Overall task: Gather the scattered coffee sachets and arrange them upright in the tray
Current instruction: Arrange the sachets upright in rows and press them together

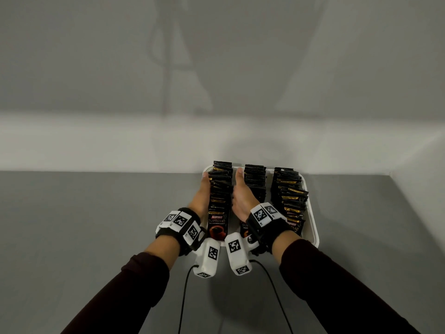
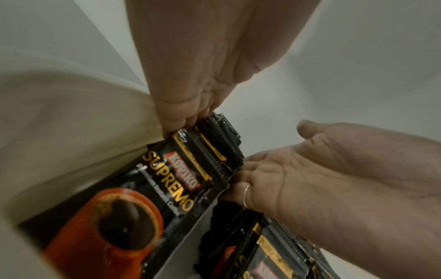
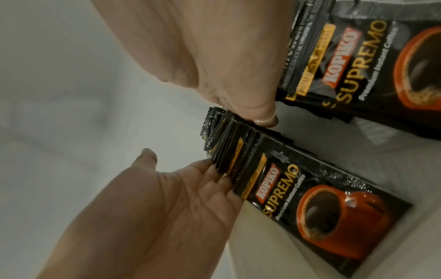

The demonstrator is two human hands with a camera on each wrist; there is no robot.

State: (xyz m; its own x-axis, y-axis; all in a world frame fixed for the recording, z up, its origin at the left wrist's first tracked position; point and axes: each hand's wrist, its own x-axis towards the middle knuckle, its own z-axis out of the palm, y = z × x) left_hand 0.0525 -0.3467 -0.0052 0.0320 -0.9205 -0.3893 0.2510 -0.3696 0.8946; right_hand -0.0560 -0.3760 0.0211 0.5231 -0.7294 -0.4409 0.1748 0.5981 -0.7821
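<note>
A white tray [image 1: 313,227] holds three rows of black Kopiko Supremo coffee sachets, all standing upright. My left hand [image 1: 201,190] lies flat against the outer side of the left row [image 1: 219,196]. My right hand [image 1: 239,194] sits in the gap between that row and the middle row [image 1: 254,182], its fingers straight against the left row's other side. The right row [image 1: 289,201] stands untouched. In the left wrist view, the left hand [image 2: 203,75] and the ringed right hand [image 2: 310,179] flank the sachets [image 2: 190,169]. The right wrist view shows the right hand [image 3: 214,56], left hand [image 3: 167,207] and the left row [image 3: 274,179].
The tray stands at the far edge of a grey table [image 1: 96,225], close to a white wall [image 1: 144,141]. Black cables [image 1: 183,297] hang from the wrist cameras over the near part of the table.
</note>
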